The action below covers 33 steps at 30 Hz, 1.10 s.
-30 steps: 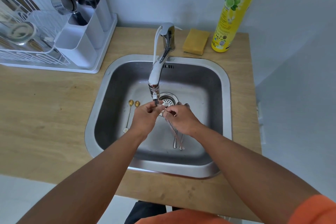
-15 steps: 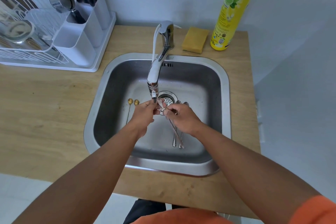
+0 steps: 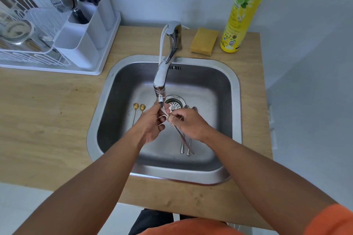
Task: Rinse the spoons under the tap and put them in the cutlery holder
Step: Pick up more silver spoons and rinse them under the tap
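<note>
Both hands meet just under the tap (image 3: 161,80) spout, over the middle of the sink (image 3: 236,101). The right hand (image 3: 188,123) pinches a spoon (image 3: 182,138) near its bowl end with curled thumb and fingers, while the left hand (image 3: 151,125) has its fingers curled around the bowel end, apparently rubbing it under the spout; whether water is actually running is too faint to tell. The held spoon's long axis runs diagonally: bowl up toward the spout and the counter's back edge, handle slanting down toward the counter's front edge and slightly right. Two silver spoons (image 3: 186,145) lie on the sink floor beneath it, handles toward the front edge, bowls near the drain (image 3: 172,104). Two gold spoons (image 3: 138,109) lie side by side left of the drain, bowls toward the back. The cutlery holder (image 3: 89,30), already carrying cutlery, stands at the counter's back left corner, well apart from the sink. The main risk seems to be a wet, thin handle slipping from a fingertip pinch and dropping among the unwashed spoons, so that clean and dirty get mixed. The carry to the holder crosses bare counter (image 3: 47,110), so a dripping spoon would likely wet the wood.
</note>
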Each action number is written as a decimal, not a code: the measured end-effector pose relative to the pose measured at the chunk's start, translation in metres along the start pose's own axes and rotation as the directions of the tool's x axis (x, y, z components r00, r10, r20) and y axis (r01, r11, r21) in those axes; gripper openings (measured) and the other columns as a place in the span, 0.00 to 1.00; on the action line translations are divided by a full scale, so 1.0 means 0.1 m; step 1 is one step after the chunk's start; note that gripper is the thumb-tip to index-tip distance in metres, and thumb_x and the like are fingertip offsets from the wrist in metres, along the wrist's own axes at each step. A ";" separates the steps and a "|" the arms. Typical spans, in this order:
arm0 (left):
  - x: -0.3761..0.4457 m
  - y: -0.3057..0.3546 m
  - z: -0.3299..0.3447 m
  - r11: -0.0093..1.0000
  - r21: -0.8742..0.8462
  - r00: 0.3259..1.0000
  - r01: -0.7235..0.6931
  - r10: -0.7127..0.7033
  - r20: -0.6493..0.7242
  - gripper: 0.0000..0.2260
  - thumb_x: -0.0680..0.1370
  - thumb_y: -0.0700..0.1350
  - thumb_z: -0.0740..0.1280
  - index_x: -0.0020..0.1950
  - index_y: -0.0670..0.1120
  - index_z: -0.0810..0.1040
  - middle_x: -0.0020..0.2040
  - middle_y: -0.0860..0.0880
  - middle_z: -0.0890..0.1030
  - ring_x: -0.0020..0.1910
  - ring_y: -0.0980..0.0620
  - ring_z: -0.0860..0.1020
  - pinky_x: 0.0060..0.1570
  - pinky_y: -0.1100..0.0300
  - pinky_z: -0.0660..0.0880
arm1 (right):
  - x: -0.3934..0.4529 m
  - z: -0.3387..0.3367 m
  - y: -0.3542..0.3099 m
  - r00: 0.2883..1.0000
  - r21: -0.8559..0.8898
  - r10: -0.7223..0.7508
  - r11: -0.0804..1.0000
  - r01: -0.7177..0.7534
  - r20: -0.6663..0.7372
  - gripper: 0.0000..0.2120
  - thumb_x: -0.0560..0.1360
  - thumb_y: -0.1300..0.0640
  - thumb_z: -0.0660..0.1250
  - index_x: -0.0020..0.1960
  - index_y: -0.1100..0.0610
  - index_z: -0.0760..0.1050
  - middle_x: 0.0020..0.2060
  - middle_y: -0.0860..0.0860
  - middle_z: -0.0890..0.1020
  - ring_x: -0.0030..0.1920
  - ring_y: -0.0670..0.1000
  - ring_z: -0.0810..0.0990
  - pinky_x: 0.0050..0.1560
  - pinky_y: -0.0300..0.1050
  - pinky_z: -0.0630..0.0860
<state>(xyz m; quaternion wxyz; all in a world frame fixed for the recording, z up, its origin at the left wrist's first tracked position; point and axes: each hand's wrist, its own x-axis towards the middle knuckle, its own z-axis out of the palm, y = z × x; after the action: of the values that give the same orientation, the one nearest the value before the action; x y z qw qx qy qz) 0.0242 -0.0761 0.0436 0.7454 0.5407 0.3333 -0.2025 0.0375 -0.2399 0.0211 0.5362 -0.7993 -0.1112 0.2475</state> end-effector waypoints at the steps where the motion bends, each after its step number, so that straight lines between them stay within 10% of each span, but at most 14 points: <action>1: 0.00 0.01 -0.01 1.000 -0.008 1.000 0.008 -0.008 0.004 0.16 0.83 0.58 0.64 0.41 0.52 0.82 0.35 0.56 0.78 0.32 0.57 0.67 0.34 0.61 0.61 | 0.00 0.01 0.00 1.000 0.000 -0.008 1.000 0.008 0.010 0.11 0.80 0.53 0.66 0.42 0.56 0.81 0.28 0.41 0.73 0.30 0.40 0.68 0.35 0.40 0.67; 12: -0.03 0.01 -0.15 0.996 -0.077 0.973 0.055 -0.036 0.229 0.08 0.83 0.52 0.64 0.57 0.54 0.82 0.41 0.57 0.80 0.33 0.58 0.71 0.34 0.62 0.63 | -0.04 0.01 0.05 0.998 0.187 0.051 0.981 -0.055 0.025 0.07 0.82 0.57 0.69 0.46 0.56 0.83 0.38 0.45 0.83 0.38 0.39 0.78 0.45 0.32 0.73; 23: 0.02 0.00 -0.07 0.995 0.033 0.995 -0.092 0.094 -0.038 0.03 0.80 0.47 0.72 0.52 0.49 0.81 0.31 0.58 0.79 0.34 0.57 0.68 0.35 0.61 0.63 | -0.01 0.07 -0.03 0.998 0.135 0.060 0.989 -0.056 -0.025 0.13 0.83 0.56 0.65 0.42 0.49 0.81 0.42 0.49 0.86 0.44 0.45 0.83 0.47 0.35 0.76; 33: 0.01 0.02 -0.16 0.980 0.089 0.974 -0.177 0.162 0.160 0.14 0.75 0.46 0.73 0.60 0.48 0.85 0.42 0.54 0.84 0.39 0.57 0.76 0.39 0.61 0.69 | -0.05 0.00 0.03 0.998 0.178 0.070 0.982 -0.070 0.005 0.13 0.84 0.54 0.65 0.42 0.53 0.82 0.43 0.48 0.86 0.46 0.47 0.82 0.52 0.40 0.75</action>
<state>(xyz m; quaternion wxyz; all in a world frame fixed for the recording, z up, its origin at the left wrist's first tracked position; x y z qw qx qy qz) 0.0216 -0.0602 0.0414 0.7544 0.5877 0.2171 -0.1956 0.0334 -0.2432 0.0198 0.5965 -0.7518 -0.0602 0.2746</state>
